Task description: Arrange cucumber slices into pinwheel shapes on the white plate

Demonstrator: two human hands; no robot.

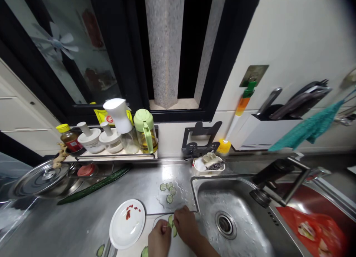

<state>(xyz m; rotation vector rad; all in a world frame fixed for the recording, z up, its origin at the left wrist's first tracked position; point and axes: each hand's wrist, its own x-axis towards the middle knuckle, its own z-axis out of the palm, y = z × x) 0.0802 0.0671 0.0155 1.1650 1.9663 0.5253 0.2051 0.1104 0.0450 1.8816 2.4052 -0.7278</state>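
Note:
My left hand (159,236) and my right hand (185,224) meet over a pale cutting board (155,223) at the bottom edge of the view. Both hands are closed in a pinch around thin cucumber slices (171,223) lying between them. More cucumber slices (168,190) lie in a wet patch on the steel counter just beyond. A white plate (127,223) with red chilli bits sits left of my left hand. A long whole cucumber (94,186) lies further left.
A steel sink (230,220) with a black faucet (280,183) is to the right. A red bag (314,227) fills the far basin. A rack of oil and seasoning bottles (111,136) stands at the back. A pot lid (41,177) rests at the left.

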